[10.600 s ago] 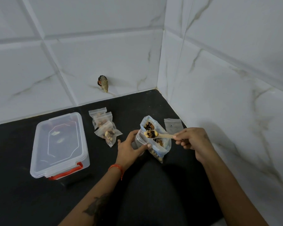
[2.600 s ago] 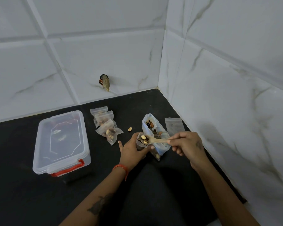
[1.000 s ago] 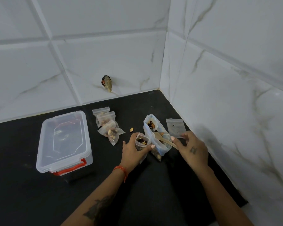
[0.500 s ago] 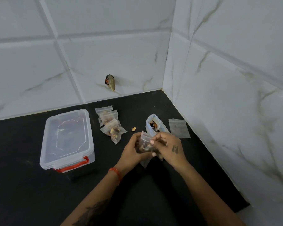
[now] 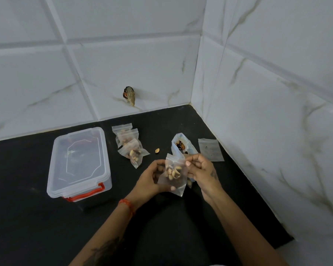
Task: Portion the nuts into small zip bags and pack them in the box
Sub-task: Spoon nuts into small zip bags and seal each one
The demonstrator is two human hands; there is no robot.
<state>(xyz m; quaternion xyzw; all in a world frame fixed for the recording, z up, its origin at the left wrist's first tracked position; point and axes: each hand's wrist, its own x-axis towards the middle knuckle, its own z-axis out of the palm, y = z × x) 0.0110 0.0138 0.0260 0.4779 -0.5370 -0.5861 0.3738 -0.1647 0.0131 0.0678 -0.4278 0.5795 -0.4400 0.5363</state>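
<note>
At the far left of the black bench [image 5: 37, 217] stands a clear plastic box [image 5: 79, 162], its lid on and a red latch [image 5: 88, 192] showing at the near end. Just to the right of it, toward the tiled wall [image 5: 85, 73], lies a small heap of filled zip bags [image 5: 130, 145], three of them overlapping one another, each with nuts showing through the clear plastic. A single loose nut [image 5: 157, 150] lies on the bench between that heap and the large bag further right. Nearer the camera, the left hand [image 5: 152, 179], with an orange thread band [image 5: 127, 205] at its wrist, is curled around the lower left side of a small zip bag [image 5: 173, 174] that is part-filled with pale nuts [image 5: 173, 172]; its fingers close on the plastic from behind and below. The right hand [image 5: 202, 169] pinches the upper right corner of the same bag between thumb and fingertips, so both hands hold it just above the bench, roughly upright. Behind the hands, the large supply bag [image 5: 181, 145] stands open, darker nuts visible in its mouth. Just beside it to the right, near the corner wall, an empty zip bag [image 5: 210, 149] lies flat on the bench.
</note>
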